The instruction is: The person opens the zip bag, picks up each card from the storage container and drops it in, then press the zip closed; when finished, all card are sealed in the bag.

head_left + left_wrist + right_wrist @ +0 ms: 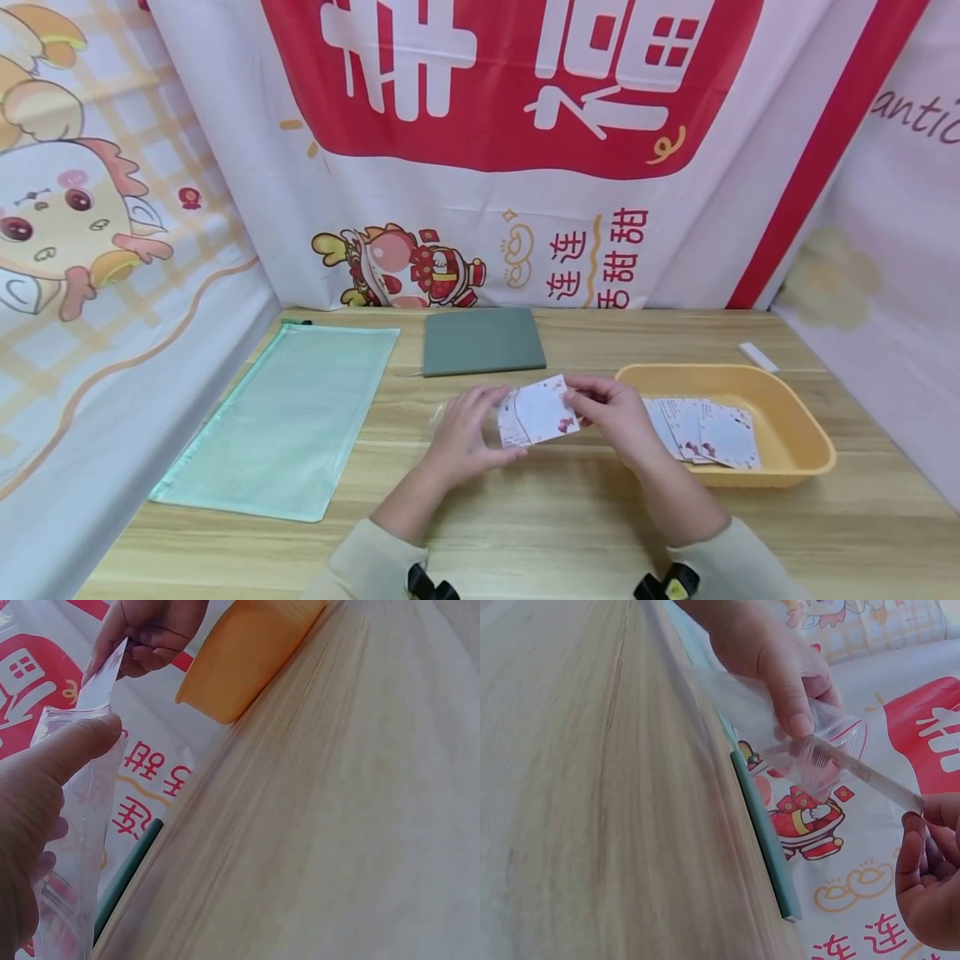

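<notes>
A small stack of white printed note cards (542, 410) is held between the two hands above the table. My right hand (617, 417) pinches its right end between thumb and fingers. Around a clear plastic zip bag (754, 705), my left hand (467, 437) has its thumb on the near side and fingers behind, at the bag's mouth. The left end of the stack sits within that mouth, as the right wrist view shows edge-on. Below the left hand, the rest of the bag hangs loose in the left wrist view.
On the right stands a yellow plastic basket (797, 417) with several similar cards (727, 435) inside. A dark green notebook (483, 342) lies behind the hands. To the left is a mint zip pouch (288, 417), flat on the wooden table. Behind the basket lies a white strip (758, 357).
</notes>
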The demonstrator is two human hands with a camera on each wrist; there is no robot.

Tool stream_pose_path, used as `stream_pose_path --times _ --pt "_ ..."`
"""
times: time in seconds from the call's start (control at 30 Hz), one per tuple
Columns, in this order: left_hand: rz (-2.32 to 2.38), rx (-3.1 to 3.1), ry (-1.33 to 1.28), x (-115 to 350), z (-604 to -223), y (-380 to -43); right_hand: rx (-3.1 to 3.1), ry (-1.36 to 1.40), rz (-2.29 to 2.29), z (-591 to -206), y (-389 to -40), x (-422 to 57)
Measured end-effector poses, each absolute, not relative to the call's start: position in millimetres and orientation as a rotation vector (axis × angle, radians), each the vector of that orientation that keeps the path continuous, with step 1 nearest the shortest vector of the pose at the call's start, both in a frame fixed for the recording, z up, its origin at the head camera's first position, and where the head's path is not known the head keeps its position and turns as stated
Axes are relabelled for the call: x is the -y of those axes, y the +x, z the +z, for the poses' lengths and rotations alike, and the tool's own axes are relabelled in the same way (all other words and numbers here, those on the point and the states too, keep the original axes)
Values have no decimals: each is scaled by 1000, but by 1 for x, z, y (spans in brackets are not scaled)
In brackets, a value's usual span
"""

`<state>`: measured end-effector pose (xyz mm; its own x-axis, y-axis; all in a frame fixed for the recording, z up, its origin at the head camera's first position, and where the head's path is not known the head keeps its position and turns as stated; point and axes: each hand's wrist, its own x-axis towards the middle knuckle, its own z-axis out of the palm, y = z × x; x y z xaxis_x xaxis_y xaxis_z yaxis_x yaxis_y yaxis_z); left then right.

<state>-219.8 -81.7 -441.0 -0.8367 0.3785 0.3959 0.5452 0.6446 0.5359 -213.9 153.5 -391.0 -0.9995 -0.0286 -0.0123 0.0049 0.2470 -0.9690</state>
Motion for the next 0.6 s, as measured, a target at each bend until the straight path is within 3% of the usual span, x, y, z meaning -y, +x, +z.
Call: stream_pose_path --times 0.43,0.6 --pt "-987 2626 -693 82 -440 -220 -2528 -197 -1744 -400 -207 -164" --pt "-1002 2620 -699 83 -439 -219 -2528 -146 -1741 -406 -209 -154"
